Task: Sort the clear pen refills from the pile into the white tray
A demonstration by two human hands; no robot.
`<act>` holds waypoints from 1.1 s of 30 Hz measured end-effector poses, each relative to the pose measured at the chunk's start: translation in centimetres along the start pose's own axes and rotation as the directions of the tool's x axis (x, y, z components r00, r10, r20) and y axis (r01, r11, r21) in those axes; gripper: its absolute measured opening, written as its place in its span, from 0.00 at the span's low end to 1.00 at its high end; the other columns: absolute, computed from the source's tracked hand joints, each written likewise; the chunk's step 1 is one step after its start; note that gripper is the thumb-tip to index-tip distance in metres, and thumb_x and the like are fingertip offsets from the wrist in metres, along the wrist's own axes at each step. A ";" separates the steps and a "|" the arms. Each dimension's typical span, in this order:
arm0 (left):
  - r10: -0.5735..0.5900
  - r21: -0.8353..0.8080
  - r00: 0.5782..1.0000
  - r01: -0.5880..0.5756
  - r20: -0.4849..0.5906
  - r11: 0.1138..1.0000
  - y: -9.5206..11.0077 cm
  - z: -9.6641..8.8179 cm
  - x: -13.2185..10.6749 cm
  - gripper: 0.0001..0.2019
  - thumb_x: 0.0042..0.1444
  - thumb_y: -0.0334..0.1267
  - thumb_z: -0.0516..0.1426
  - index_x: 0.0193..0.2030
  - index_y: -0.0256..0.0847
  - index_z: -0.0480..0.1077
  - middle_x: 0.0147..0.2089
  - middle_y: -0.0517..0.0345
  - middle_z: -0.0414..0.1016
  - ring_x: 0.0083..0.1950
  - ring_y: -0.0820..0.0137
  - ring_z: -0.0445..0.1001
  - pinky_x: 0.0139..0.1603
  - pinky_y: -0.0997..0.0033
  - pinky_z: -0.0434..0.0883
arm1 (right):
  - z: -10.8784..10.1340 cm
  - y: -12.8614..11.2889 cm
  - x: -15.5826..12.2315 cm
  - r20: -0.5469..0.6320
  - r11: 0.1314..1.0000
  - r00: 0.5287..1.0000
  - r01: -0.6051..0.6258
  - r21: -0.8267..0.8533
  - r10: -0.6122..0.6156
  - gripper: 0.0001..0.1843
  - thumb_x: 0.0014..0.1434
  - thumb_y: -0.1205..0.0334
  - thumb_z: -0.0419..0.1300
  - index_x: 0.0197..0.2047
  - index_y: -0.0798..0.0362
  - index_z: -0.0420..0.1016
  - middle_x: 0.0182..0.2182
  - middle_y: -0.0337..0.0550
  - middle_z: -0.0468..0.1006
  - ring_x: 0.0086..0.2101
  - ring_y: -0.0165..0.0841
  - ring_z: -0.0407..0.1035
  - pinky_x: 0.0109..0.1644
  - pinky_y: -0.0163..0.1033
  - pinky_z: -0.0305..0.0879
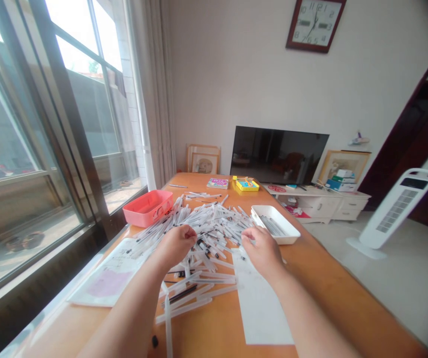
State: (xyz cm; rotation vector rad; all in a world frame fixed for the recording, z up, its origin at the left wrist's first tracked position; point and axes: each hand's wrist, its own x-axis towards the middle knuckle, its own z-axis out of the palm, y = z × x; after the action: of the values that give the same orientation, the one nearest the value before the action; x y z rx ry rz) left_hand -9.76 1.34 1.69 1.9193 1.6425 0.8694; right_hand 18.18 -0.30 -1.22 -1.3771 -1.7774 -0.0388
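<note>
A big heap of translucent pen barrels (pixel 214 219) with black tips and caps spreads over the middle of the table. Above its near left part is my left hand (pixel 178 243), its fingers curled together; whatever they hold is hidden. My right hand (pixel 262 248) is at the heap's right side, thumb and fingers pinched; anything between them is too small to name. Just beyond that hand stands a white tray (pixel 292 234) with grey-looking pens inside. Under the right hand and forearm lies a white sheet of paper (pixel 261 308). Loose barrels (pixel 184 311) and black pieces lie between my forearms.
On the left stand a coral-red plastic basket (pixel 143 216) and an open booklet (pixel 105 281). A pink booklet (pixel 217 183) and a yellow box (pixel 247 184) lie at the table's far end. A wide window (pixel 83 99) borders the left; a white tower fan (pixel 398 209) stands right.
</note>
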 end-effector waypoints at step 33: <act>0.097 0.421 0.985 -0.148 0.141 0.895 -0.6 0.7 -0.4 0.07 0.46 0.34 0.60 0.32 0.47 0.80 0.40 0.50 0.77 0.42 0.57 0.73 0.41 0.64 0.65 | 3.4 -0.4 -0.3 0.118 0.852 0.938 -0.346 0.393 0.327 0.12 0.58 0.52 0.59 0.31 0.50 0.77 0.26 0.37 0.78 0.30 0.35 0.69 0.36 0.36 0.62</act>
State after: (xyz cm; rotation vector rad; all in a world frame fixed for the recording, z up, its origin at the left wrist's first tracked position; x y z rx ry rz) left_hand -9.65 1.07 0.73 2.3421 1.7661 0.4453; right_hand 15.82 1.01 -3.30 -1.3602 -1.4467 0.5334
